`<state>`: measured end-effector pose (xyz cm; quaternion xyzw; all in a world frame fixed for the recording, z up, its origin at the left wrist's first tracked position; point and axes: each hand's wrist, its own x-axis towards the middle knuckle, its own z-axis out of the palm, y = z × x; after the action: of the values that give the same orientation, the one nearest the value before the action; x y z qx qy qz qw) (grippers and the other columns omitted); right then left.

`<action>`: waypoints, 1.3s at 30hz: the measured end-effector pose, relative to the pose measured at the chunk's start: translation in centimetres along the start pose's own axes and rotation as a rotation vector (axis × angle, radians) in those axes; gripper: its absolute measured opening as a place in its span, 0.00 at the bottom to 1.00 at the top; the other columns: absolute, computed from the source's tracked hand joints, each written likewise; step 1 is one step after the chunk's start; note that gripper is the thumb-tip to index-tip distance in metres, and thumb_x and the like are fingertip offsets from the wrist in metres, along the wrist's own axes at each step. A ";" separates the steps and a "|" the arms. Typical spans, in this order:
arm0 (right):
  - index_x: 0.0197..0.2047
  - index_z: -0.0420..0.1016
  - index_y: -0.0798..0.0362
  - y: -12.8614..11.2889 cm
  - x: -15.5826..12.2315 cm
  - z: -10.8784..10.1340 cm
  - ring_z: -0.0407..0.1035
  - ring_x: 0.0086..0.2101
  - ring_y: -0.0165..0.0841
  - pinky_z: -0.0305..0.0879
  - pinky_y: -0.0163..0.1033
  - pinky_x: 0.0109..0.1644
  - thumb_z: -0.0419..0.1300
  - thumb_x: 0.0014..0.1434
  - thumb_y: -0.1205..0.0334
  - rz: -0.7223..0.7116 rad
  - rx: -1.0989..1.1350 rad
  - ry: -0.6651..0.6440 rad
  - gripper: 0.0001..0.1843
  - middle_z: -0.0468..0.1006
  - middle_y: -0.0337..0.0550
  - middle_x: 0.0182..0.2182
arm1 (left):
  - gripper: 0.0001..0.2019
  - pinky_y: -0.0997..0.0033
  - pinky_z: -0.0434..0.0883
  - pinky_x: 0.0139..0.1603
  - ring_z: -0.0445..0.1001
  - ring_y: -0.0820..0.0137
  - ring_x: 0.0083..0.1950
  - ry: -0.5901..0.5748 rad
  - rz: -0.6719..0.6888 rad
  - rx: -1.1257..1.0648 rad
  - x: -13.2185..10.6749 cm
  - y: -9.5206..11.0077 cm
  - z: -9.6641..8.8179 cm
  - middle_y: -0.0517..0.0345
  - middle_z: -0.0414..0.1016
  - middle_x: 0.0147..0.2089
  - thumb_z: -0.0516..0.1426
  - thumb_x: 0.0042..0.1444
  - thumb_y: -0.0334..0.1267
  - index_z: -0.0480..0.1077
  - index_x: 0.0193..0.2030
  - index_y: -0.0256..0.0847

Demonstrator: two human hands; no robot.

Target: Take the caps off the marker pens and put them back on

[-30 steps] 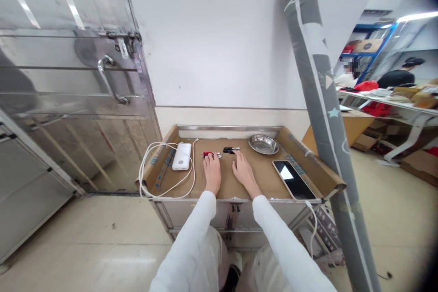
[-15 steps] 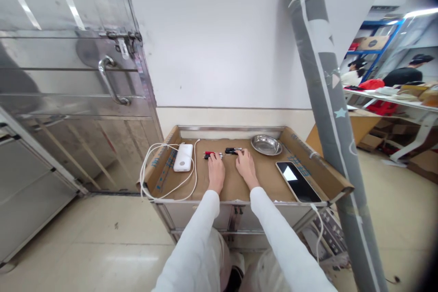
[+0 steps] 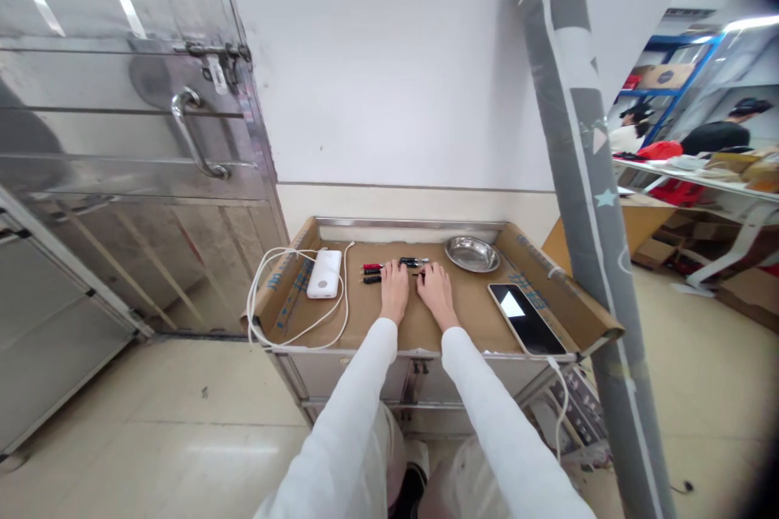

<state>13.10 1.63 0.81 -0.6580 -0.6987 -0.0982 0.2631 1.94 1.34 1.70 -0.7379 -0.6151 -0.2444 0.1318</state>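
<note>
On the brown cardboard-lined cart top [image 3: 365,324], several slim pens lie at my fingertips. A red pen [image 3: 371,267] and a dark pen [image 3: 370,280] reach out to the left of my left hand [image 3: 395,292], whose curled fingers cover their right ends. What those fingers close on is hidden. Black pens [image 3: 414,261] lie just behind, between both hands. My right hand [image 3: 436,292] is bent with its fingertips closed on the end of a small black pen [image 3: 419,273], which points toward the left hand.
A white power bank [image 3: 324,274] with a looped white cable [image 3: 348,292] lies at left. An oval metal dish [image 3: 472,254] stands at the back right, with a phone [image 3: 527,319] in front. A grey wrapped roll [image 3: 581,138] leans on the wall. A metal door [image 3: 139,138] is at left.
My left hand has shifted right, closer to my right hand, uncovering more of the red and dark pens. The right hand has drawn back slightly from the rear black pens.
</note>
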 end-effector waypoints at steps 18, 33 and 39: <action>0.44 0.72 0.52 0.4 0.2 -0.4 0.63 0.44 0.39 0.56 0.42 0.47 0.49 0.64 0.61 -0.022 0.058 -0.119 0.13 0.73 0.50 0.42 | 0.10 0.60 0.61 0.53 0.67 0.62 0.48 -0.102 0.079 -0.144 0.5 -0.1 0.5 0.49 0.71 0.44 0.44 0.63 0.29 0.66 0.44 0.38; 0.44 0.73 0.54 0.7 -0.8 -1.5 0.64 0.39 0.38 0.56 0.41 0.45 0.41 0.67 0.58 0.216 0.180 0.245 0.21 0.73 0.52 0.39 | 0.11 0.61 0.61 0.56 0.66 0.64 0.54 -0.138 0.303 -0.253 0.8 0.1 0.6 0.51 0.71 0.48 0.50 0.62 0.36 0.68 0.48 0.41; 0.42 0.74 0.53 0.7 -1.3 -1.5 0.67 0.34 0.35 0.56 0.38 0.42 0.39 0.67 0.56 0.163 0.222 0.269 0.23 0.78 0.48 0.36 | 0.09 0.64 0.63 0.52 0.68 0.66 0.49 -0.136 0.288 -0.297 -0.9 -0.3 -0.5 0.53 0.70 0.45 0.50 0.63 0.38 0.68 0.45 0.40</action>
<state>14.18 -0.15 1.27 -0.6602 -0.6083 -0.0862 0.4322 1.44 0.46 1.61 -0.8442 -0.4681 -0.2608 0.0135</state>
